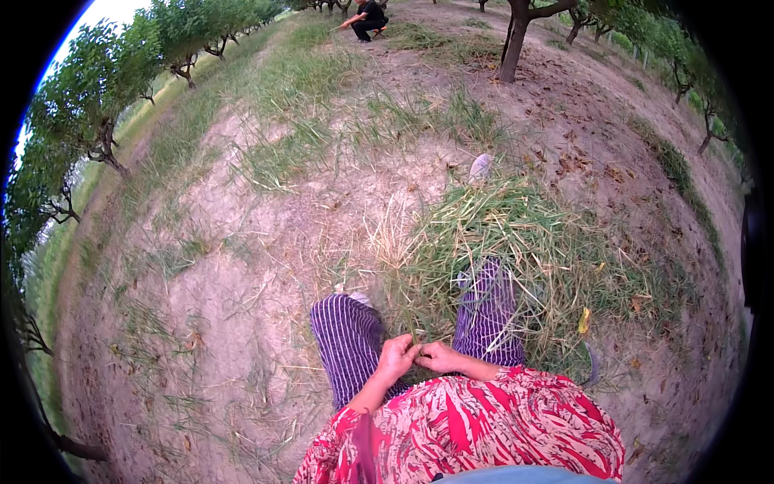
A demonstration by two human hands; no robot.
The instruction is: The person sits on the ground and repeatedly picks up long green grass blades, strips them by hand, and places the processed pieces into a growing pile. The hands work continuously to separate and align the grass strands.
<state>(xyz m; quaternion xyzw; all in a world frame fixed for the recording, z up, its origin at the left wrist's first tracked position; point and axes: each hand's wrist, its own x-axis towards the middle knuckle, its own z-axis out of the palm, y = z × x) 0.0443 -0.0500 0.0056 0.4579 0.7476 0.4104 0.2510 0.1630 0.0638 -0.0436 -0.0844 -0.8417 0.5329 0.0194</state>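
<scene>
My left hand (397, 358) and my right hand (439, 357) meet between my knees, fingertips nearly touching. Both pinch thin green grass stems (413, 330), which rise between the fingers. A large heap of cut grass (508, 224), mixed green and straw-coloured, lies ahead and to the right, partly over my right striped trouser leg (487, 314). Paler dry stalks (393, 242) spread at the heap's left side. A curved grey object, perhaps a sickle blade (591, 364), shows at the heap's lower right edge; the rest of it is hidden.
A person in dark clothes (366, 23) squats on a low stool far ahead. A tree trunk (514, 45) stands ahead to the right, and rows of trees line both sides. A pale object (481, 166) lies just beyond the heap. Low grass (290, 145) grows in patches on dry soil.
</scene>
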